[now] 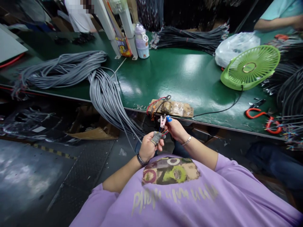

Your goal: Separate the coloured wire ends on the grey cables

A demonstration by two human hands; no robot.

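Hands close tog. w/ wire ends, at table edge

L hand [148, 145] pinches grey cable end [156, 138]; R hand [176, 128] is at pink clip [163, 121] (grip part hidden by fingers), colored wires [163, 130] btwn. Person opp. [79, 15] cut off at top.

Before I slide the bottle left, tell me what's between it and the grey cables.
The packet and the white legs beside it stand between bottle and grey cables, in the head view.

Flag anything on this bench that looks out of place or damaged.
The grey cable bundle spills over the near edge of the green bench, its strands splayed and hanging. The brown strip at that edge looks stained and worn.
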